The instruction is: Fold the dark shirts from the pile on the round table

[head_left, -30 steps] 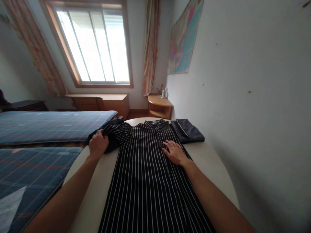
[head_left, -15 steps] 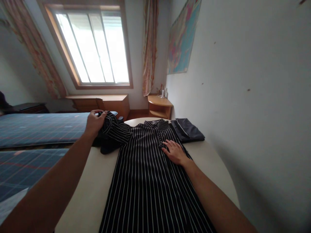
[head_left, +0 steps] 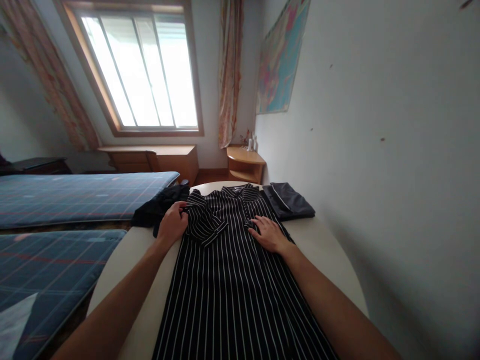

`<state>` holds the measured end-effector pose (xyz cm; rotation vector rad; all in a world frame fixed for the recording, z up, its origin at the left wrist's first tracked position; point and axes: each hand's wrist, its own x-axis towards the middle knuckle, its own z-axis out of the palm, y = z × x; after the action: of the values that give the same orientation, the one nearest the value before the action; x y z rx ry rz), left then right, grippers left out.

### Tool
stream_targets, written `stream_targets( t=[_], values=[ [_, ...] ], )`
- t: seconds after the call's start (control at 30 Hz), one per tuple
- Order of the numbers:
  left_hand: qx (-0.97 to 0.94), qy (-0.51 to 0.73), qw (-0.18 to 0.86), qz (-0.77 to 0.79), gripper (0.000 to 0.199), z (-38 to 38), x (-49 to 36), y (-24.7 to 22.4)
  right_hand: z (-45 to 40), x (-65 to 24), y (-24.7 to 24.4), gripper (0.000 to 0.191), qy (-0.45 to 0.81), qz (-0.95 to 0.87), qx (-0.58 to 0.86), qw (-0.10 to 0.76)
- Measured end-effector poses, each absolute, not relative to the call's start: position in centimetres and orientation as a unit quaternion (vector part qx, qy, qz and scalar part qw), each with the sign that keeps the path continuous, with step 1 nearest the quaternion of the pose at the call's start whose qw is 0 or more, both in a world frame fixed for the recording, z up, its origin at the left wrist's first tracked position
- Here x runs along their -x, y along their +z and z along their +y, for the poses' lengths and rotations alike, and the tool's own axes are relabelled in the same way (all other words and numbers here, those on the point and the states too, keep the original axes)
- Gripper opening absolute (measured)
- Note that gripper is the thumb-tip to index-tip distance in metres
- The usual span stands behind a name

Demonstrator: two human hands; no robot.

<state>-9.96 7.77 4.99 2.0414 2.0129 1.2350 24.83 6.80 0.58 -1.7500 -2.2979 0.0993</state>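
A black shirt [head_left: 225, 280] with white stripes lies spread on a pale round table [head_left: 341, 260], its collar at the far end. Its left sleeve [head_left: 204, 222] is folded inward over the body. At the left shoulder edge, my left hand [head_left: 173, 225] has its fingers curled against the fold, thumb and fingertips close together on the cloth. My right hand [head_left: 270, 236] rests flat on the right side of the shirt, fingers stretched out. Beyond it sits a folded dark grey garment [head_left: 292, 201]. A crumpled black cloth [head_left: 157, 205] lies past my left hand.
Beds with blue plaid covers [head_left: 86, 197] stand along the left of the table. A white wall [head_left: 393, 200] runs close on the right. Past the table are a wooden corner shelf [head_left: 245, 156] and a low wooden desk [head_left: 176, 155] under the window.
My left hand has come right and nearer from the outstretched left sleeve, which now lies folded over the shirt's body. My right hand has stayed in place.
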Motion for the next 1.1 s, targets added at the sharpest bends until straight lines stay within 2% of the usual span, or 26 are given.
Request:
stream_targets(
  t=[0.2,0.33,0.5,0.73,0.8,0.93,1.1],
  values=[
    [-0.675,0.366,-0.028,0.640,0.039,6.8,11.3,1.8,8.0,-19.9,3.1,0.038,0.000,-0.788,0.586,0.188],
    [-0.681,0.353,-0.058,0.639,0.040,6.5,11.2,1.3,9.1,-15.6,2.7,0.039,0.032,-0.784,0.590,0.191],
    [-0.691,0.322,-0.082,0.641,0.045,6.5,10.8,1.0,9.8,-13.4,2.2,0.024,0.076,-0.762,0.613,0.196],
    [-0.690,0.289,-0.096,0.657,0.048,7.0,10.4,0.6,11.0,-17.0,4.2,0.021,0.172,-0.636,0.654,0.371],
    [-0.692,0.283,-0.093,0.658,0.046,7.0,10.3,0.8,11.1,-18.2,4.3,0.023,0.161,-0.621,0.677,0.362],
    [-0.701,0.260,-0.093,0.657,0.037,6.7,10.1,1.1,10.7,-19.7,4.0,0.021,0.117,-0.641,0.709,0.267],
    [-0.726,0.251,-0.084,0.635,0.036,6.5,10.1,1.1,10.1,-20.2,4.8,0.031,0.080,-0.661,0.711,0.228]
  ],
)
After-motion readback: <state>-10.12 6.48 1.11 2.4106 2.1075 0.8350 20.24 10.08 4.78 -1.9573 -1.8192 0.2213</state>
